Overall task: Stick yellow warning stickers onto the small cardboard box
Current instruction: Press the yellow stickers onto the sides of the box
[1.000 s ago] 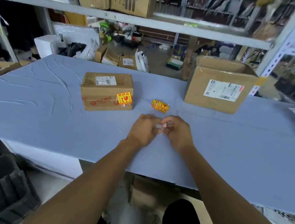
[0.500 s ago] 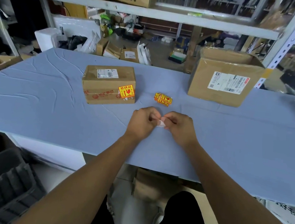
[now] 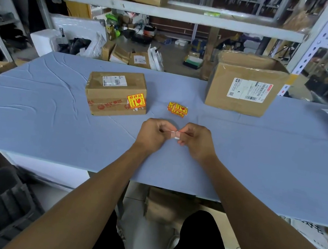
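Your hands have parted slightly: left hand [image 3: 154, 132] and right hand [image 3: 196, 139] each pinch the whitish sticker backing [image 3: 175, 135]; peeling under way, small cardboard box [image 3: 116, 93] carries one yellow sticker [image 3: 135, 100].

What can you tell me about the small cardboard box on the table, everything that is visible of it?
The small cardboard box is brown, closed and sealed with clear tape. It lies flat on the blue table, left of the loose sticker pile. A white shipping label is on its top. Its front face carries red printed tape and, at the right end, one yellow warning sticker. Neither hand touches it.
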`<action>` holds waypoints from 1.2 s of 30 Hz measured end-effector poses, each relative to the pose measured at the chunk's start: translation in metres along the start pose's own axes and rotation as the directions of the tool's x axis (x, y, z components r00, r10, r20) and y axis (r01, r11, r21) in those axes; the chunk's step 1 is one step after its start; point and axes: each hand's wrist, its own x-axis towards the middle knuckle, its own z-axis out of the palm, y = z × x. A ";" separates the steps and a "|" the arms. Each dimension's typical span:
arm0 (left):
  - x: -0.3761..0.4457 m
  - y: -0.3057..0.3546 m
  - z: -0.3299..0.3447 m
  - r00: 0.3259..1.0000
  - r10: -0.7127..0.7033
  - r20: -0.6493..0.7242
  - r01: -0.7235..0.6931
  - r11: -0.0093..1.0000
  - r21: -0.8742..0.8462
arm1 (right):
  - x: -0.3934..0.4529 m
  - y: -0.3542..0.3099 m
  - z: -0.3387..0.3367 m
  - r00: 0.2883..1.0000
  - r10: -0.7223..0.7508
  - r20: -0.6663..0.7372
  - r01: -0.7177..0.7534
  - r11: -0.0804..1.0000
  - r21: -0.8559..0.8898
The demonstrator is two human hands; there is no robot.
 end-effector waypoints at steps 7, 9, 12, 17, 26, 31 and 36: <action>0.002 0.000 0.002 0.996 -0.060 -0.062 0.059 0.998 -0.009 | -0.003 0.002 -0.001 0.997 -0.034 0.069 0.039 0.997 -0.068; 0.001 0.001 0.003 0.999 -0.052 -0.013 0.052 0.999 -0.003 | -0.003 0.001 -0.001 1.000 -0.023 0.021 0.025 0.996 -0.087; 0.002 0.013 0.007 0.998 -0.044 0.044 0.043 0.999 0.026 | -0.004 -0.004 -0.004 0.997 -0.019 -0.074 0.008 0.990 -0.141; 0.039 0.073 0.033 0.972 0.166 0.167 -0.217 0.905 0.366 | 0.032 -0.032 -0.061 0.955 -0.223 -0.193 0.108 0.873 -0.475; 0.179 0.208 0.069 0.916 0.138 0.377 -0.387 0.549 0.741 | 0.141 -0.111 -0.201 0.908 -0.249 -0.338 -0.123 0.611 -0.782; 0.221 0.222 0.083 0.928 0.072 0.366 -0.338 0.573 0.746 | 0.171 -0.116 -0.231 0.930 -0.125 -0.346 -0.199 0.622 -0.758; 0.230 0.219 0.077 0.931 0.024 0.365 -0.306 0.596 0.742 | 0.183 -0.110 -0.230 0.962 -0.003 -0.273 -0.199 0.677 -0.709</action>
